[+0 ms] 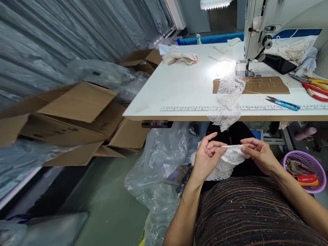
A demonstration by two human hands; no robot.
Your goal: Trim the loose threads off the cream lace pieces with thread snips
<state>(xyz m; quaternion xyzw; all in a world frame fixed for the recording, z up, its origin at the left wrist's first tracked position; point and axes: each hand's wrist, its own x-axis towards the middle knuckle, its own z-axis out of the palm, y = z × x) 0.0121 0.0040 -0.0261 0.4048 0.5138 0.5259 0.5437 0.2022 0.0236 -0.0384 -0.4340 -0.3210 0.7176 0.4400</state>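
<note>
left hand [206, 155] and right hand [258, 153] sit low in front of the lap, below the tabletop [179, 89] edge, both on one small white lace piece [232, 153]. left grip: fingers curled round the lace's left end, thumb lifted above it. right grip: thumb + fingertips pinched on the right end. so both grips are closed on the lace. the piece spans btwn the two hands, bunched, w/ more of it drooping under the left palm onto the dark lap.

above, a longer lace strip [228, 92] lies on the tabletop by the needle of the sewing machine [258, 24] and hangs over the front edge. its tail ends just above the hands, apart from them. it crosses the left end of a flat brown cardboard sheet [266, 85]. blue snips [283, 102] lie right of the strip, near the printed ruler scale [189, 108] along the edge; red-and-yellow scissors [316, 89] further right. a cream cloth [179, 57] sits far left on the top. below: clear plastic bag [159, 164] left of the knees, purple basket [304, 160] on the right, open cardboard boxes [77, 106] on the floor well to the left.
</note>
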